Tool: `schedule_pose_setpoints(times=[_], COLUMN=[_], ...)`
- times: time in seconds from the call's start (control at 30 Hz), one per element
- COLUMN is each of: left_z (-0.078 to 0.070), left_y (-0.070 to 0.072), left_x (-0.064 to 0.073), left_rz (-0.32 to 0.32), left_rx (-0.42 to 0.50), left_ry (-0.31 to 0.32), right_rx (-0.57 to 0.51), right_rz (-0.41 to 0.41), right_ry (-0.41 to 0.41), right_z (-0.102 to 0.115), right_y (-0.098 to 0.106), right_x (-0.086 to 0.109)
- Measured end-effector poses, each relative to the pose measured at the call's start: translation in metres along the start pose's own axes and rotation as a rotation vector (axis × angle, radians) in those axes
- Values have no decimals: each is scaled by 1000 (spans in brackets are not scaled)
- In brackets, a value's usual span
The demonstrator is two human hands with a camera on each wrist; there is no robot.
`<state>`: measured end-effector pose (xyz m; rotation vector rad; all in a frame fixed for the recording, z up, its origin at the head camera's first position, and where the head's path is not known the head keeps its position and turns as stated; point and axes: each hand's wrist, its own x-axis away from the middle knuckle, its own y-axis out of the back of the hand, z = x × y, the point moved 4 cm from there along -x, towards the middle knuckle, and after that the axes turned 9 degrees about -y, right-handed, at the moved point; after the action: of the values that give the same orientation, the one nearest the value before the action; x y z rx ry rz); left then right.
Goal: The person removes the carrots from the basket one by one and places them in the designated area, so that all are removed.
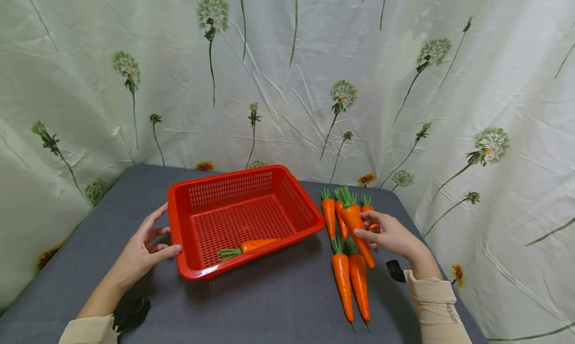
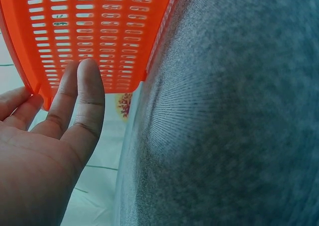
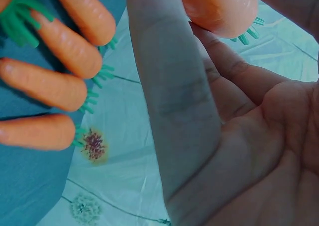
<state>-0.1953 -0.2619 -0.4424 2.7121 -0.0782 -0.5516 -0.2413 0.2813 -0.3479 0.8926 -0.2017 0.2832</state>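
Note:
A red plastic basket (image 1: 242, 219) with perforated walls stands on the grey table, and one carrot (image 1: 257, 244) with green tops lies inside along its near wall. My left hand (image 1: 143, 246) is spread along the basket's left side, thumb at the rim. In the left wrist view, its fairly straight fingers (image 2: 89, 89) lie at the slotted wall. To the right of the basket, my right hand (image 1: 388, 232) pinches a carrot (image 1: 352, 219) between thumb and fingers, above other carrots. The right wrist view shows only part of that held carrot (image 3: 222, 9).
Two carrots (image 1: 342, 284) lie side by side in front of the held one. Several more carrots (image 1: 329, 216) lie behind, partly covered. A white curtain (image 1: 278, 84) with a dandelion print hangs behind the table (image 1: 251, 309) and along its sides.

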Motion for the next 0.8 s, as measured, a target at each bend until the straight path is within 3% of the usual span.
schedule_pose_setpoints(times=[0.57, 0.8], left_z=[0, 0], left_y=[0, -1], left_x=[1, 0], left_rz=[6, 13], left_rx=[11, 0], left_ry=[-47, -30], right_rx=[-81, -125], right_rz=[-4, -1], right_ry=[-37, -74], right_z=[-33, -50], right_y=[0, -4], right_x=[19, 29])
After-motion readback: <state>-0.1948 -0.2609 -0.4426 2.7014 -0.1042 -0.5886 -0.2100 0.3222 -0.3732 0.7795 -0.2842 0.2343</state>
